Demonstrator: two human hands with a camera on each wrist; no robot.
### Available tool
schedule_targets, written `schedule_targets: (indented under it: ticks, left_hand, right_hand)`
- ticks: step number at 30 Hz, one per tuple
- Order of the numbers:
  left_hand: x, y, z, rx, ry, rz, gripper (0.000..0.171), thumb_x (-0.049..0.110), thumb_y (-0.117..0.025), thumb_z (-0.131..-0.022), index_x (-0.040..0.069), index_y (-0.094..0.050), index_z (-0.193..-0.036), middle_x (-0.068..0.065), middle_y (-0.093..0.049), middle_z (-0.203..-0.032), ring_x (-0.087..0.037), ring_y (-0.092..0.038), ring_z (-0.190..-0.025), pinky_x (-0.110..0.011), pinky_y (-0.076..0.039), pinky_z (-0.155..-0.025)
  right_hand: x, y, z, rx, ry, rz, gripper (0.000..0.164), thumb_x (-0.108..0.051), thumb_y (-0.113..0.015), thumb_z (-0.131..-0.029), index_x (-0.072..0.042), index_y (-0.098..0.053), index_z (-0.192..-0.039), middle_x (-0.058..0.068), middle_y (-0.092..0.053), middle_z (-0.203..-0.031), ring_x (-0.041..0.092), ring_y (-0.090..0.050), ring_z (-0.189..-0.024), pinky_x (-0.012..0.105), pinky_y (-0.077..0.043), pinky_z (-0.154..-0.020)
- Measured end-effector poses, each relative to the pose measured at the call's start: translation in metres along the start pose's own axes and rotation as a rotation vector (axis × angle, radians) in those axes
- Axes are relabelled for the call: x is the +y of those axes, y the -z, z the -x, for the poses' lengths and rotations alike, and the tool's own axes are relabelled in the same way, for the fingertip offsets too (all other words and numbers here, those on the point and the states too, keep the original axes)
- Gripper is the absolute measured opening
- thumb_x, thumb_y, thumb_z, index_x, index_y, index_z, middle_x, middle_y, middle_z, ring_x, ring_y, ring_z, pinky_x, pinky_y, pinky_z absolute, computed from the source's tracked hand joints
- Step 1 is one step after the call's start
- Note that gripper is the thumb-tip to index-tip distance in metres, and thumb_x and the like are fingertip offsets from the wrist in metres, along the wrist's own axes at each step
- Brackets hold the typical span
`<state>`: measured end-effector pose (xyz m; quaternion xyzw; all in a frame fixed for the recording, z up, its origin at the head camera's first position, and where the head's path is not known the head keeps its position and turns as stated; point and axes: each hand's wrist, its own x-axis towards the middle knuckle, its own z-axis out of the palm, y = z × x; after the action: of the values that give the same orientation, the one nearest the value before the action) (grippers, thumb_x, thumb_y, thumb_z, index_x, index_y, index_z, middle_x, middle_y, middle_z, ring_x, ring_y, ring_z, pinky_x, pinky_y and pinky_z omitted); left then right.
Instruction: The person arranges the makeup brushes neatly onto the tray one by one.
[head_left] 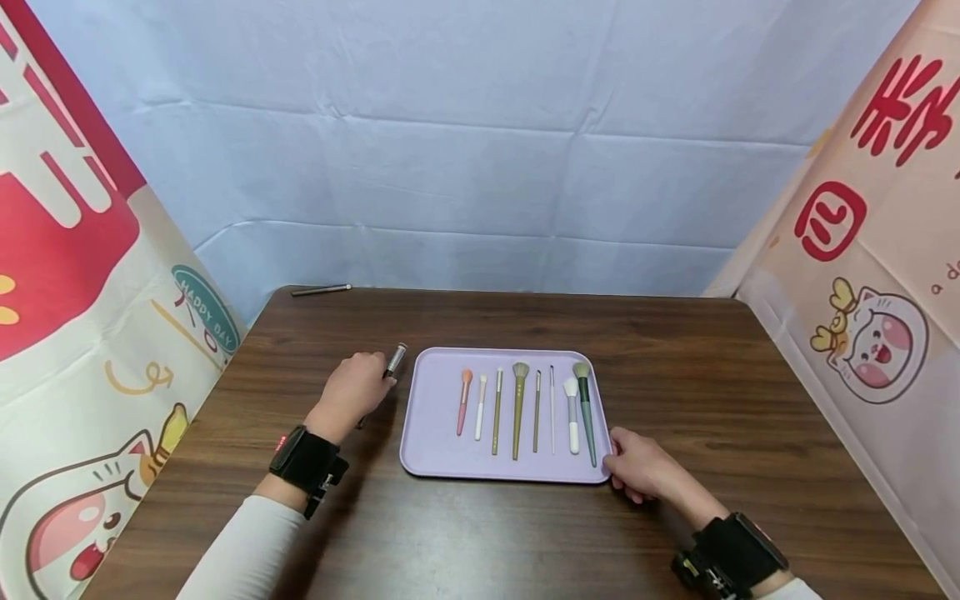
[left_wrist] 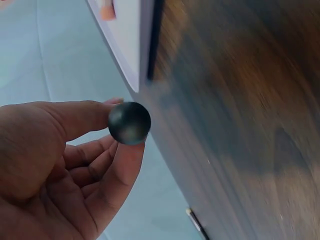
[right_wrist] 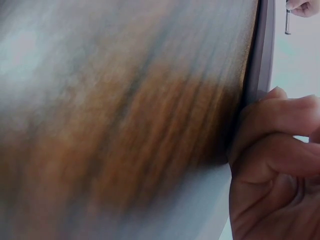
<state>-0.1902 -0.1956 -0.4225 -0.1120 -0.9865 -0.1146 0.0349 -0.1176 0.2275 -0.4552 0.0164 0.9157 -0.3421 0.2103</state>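
Note:
My left hand (head_left: 354, 390) is just left of the lilac tray (head_left: 431, 417), pinching a makeup brush (head_left: 395, 360) with a silver part showing past the fingers. Seen end-on in the left wrist view, the brush's round dark end (left_wrist: 129, 123) sits between thumb and fingertips. At the tray's near right corner, my right hand (head_left: 641, 464) grips the rim with curled fingers; the right wrist view shows these fingers (right_wrist: 270, 150) against the tray edge. Several makeup brushes lie side by side on the tray, among them a pink one (head_left: 463, 404) at the left and a green one (head_left: 585, 408) at the right.
Another dark slim brush (head_left: 321, 290) lies at the back left edge of the brown wooden table (head_left: 690, 375). A pale blue cloth (head_left: 465, 150) hangs behind the table, and printed cloths hang on both sides.

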Motion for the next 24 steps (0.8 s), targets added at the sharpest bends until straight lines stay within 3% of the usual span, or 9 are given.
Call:
schedule_targets:
  ticks: [17, 24]
  left_hand:
    - [0.037, -0.014, -0.006, -0.038, 0.118, 0.085, 0.021, 0.018, -0.072, -0.094, -0.003, -0.067, -0.095, -0.011, -0.064, -0.075, -0.022, -0.061, -0.062, -0.036, -0.05, -0.057]
    - [0.049, -0.019, -0.009, -0.039, 0.126, 0.079, 0.024, 0.02, -0.074, -0.093, -0.003, -0.068, -0.096, -0.01, -0.063, -0.073, -0.022, -0.061, -0.063, -0.035, -0.05, -0.056]
  right_hand:
    - [0.001, -0.001, 0.0, 0.009, 0.013, -0.017, 0.008, -0.005, -0.054, -0.09, -0.007, -0.048, -0.085, 0.009, -0.058, -0.063, 0.014, -0.048, -0.039, 0.025, -0.038, -0.038]
    - [0.001, -0.001, 0.0, 0.008, 0.011, -0.013, 0.008, -0.005, -0.054, -0.09, -0.007, -0.048, -0.085, 0.008, -0.058, -0.063, 0.014, -0.048, -0.039, 0.025, -0.038, -0.038]
